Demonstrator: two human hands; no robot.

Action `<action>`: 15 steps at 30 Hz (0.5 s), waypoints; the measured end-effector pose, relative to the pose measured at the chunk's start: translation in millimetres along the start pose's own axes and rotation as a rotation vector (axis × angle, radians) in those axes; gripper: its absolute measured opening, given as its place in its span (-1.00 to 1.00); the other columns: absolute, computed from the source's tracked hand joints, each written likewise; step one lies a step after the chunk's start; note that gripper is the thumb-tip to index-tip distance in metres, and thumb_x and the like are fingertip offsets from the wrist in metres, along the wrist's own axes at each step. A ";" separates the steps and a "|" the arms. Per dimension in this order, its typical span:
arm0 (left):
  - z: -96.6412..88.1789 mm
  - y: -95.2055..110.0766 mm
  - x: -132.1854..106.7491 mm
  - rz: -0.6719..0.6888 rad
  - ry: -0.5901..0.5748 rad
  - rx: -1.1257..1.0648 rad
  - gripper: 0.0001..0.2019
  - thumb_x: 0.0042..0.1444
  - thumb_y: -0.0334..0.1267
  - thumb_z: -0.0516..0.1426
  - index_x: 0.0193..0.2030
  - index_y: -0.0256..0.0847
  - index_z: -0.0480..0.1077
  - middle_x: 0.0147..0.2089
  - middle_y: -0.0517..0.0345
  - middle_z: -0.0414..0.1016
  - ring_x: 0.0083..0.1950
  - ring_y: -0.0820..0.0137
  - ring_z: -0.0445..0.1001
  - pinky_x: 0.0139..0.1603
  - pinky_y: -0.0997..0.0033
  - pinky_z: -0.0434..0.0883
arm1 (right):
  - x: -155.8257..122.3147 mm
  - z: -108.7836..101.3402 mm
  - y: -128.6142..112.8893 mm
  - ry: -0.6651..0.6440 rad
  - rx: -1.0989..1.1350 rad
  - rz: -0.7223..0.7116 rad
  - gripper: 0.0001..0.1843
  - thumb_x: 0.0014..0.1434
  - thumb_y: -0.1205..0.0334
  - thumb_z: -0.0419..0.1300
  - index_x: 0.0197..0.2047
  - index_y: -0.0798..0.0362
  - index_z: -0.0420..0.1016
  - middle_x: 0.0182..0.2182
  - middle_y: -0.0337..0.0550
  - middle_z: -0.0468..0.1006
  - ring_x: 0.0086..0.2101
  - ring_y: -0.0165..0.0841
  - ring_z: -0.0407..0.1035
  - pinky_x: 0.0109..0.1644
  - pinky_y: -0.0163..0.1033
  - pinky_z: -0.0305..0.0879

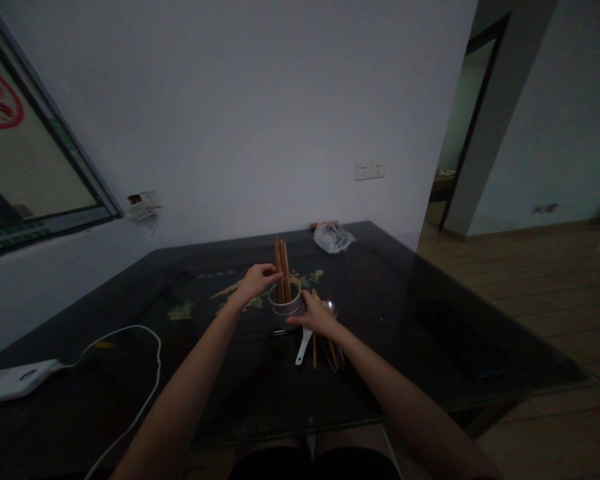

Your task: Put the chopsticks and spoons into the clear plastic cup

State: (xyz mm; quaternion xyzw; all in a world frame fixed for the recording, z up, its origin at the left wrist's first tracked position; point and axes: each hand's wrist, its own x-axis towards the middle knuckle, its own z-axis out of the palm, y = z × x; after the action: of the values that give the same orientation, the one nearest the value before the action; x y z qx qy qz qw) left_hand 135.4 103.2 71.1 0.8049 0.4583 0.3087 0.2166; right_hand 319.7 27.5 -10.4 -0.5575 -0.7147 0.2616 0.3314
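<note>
A small round metal holder (285,307) stands on the dark glass table (430,313), with several wooden chopsticks (282,267) upright in it. My left hand (257,279) is closed in a pinch on the upright chopsticks, just left of them. My right hand (317,319) lies right of the holder, fingers flat and spread over loose utensils: a white spoon (303,348), a metal spoon (330,308) and more chopsticks (315,352) lying on the table.
A crumpled clear plastic bag (333,238) lies at the table's far edge. A white device (15,381) with a white cable (147,373) sits at the near left. Wall, window and sockets are behind; a doorway and wooden floor lie to the right.
</note>
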 end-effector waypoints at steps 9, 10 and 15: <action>-1.9 -1.2 3.4 -0.032 -0.040 -0.056 -0.61 -0.10 0.06 0.16 -0.47 -0.31 0.48 -0.54 0.19 0.39 -0.47 0.44 0.27 -0.42 0.47 0.18 | -1.0 -0.6 -1.1 0.013 0.010 0.002 -0.24 -0.18 0.01 0.40 0.08 0.05 0.28 -0.04 0.03 0.41 0.02 -0.09 0.27 0.03 -0.05 0.17; -2.4 -0.2 3.5 -0.037 -0.051 -0.060 -0.61 -0.11 0.06 0.17 -0.48 -0.31 0.48 -0.55 0.20 0.38 -0.48 0.44 0.26 -0.43 0.47 0.17 | -1.1 -0.7 -1.2 0.014 0.008 -0.001 -0.23 -0.18 0.01 0.40 0.08 0.05 0.28 -0.04 0.03 0.41 0.03 -0.08 0.26 0.03 -0.05 0.17; -3.2 1.3 5.0 -0.052 -0.089 -0.056 -0.60 -0.10 0.07 0.16 -0.50 -0.32 0.47 -0.57 0.21 0.35 -0.50 0.46 0.24 -0.46 0.48 0.15 | -0.9 -0.4 -0.2 0.009 0.013 -0.009 -0.24 -0.16 0.00 0.39 0.09 0.05 0.26 -0.02 0.03 0.41 0.03 -0.09 0.26 0.03 -0.04 0.16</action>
State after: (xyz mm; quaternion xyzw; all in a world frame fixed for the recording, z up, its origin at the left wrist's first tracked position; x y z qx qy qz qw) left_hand 135.9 107.1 75.7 0.7994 0.4600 0.2796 0.2669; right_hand 320.0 26.6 -10.2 -0.5535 -0.7139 0.2621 0.3394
